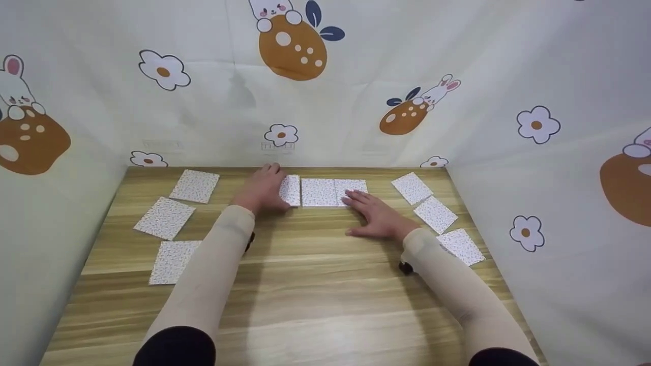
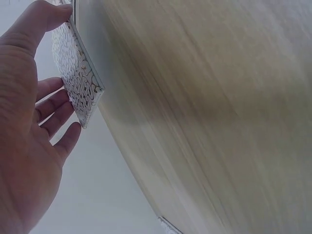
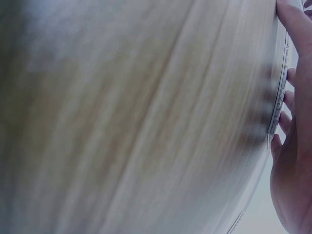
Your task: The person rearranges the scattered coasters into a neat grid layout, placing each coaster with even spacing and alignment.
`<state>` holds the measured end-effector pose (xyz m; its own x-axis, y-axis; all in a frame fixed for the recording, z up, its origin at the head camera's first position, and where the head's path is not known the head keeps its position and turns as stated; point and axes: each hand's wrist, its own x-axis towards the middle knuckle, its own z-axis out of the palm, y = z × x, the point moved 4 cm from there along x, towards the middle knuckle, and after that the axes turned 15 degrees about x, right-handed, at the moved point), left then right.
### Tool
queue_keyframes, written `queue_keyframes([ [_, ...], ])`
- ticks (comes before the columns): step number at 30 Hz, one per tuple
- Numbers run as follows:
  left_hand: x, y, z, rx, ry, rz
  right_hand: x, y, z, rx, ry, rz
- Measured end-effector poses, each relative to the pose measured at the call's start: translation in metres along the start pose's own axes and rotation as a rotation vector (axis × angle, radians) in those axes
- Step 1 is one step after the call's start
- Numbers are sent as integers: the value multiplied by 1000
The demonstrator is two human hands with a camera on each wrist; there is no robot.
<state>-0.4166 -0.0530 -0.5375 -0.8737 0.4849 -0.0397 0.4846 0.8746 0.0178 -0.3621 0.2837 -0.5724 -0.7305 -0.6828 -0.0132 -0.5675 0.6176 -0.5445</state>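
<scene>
Left hand: the left hand is seen at 12 o'clock on the table, just left of the middle row; a lifted card is pinched by its edge between thumb and fingers.
Lifted card: it is tilted up on its long edge, with its patterned face toward the palm in the left wrist view; it is touching or just beside the flat middle card.
Right hand: the right hand is laid flat with straight fingers, and the right card of the row is touched by the fingertips; nothing is gripped.
Right wrist view: the right card's edge is seen just beside the fingers; the wood is blurred.
Left group: three cards are spread at 9 to 10 o'clock, the far one, the middle one and the near one, each apart from the others.
Right group: three cards are strung from 1 to 3 o'clock, far, middle and near; the near one is partly covered by the right sleeve.
In the way: the middle card is lying flat between the two hands.
Edges: the table is closed in by a printed cloth at the back and on both sides; the side groups are lying near the side edges.
Open room: a wide stretch of bare wood is left from the row toward 6 o'clock, crossed only by the two forearms.
</scene>
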Motion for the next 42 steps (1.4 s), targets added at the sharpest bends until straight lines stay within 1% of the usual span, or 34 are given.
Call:
queue_keyframes([
  [5, 5, -2, 8, -18, -33, -16, 0, 1, 0, 1, -7, 12],
  [7, 6, -1, 10, -17, -37, -15, 0, 1, 1, 5, -7, 10],
  [10, 6, 0, 10, -14, -36, -8, 0, 0, 1, 10, -1, 1],
  [14, 6, 2, 9, -31, -36, -4, 0, -1, 0, 13, 2, -1],
  [17, 4, 1, 10, -47, -43, -11, 1, -2, 0, 9, -1, -5],
  [23, 7, 1, 12, -65, -63, -19, 0, 0, 1, 2, -5, 1],
  [32, 8, 2, 15, -68, -75, 0, 0, 0, 1, 2, -8, 4],
  [42, 8, 2, 16, -89, -68, 2, 0, -1, -1, -1, -9, 7],
])
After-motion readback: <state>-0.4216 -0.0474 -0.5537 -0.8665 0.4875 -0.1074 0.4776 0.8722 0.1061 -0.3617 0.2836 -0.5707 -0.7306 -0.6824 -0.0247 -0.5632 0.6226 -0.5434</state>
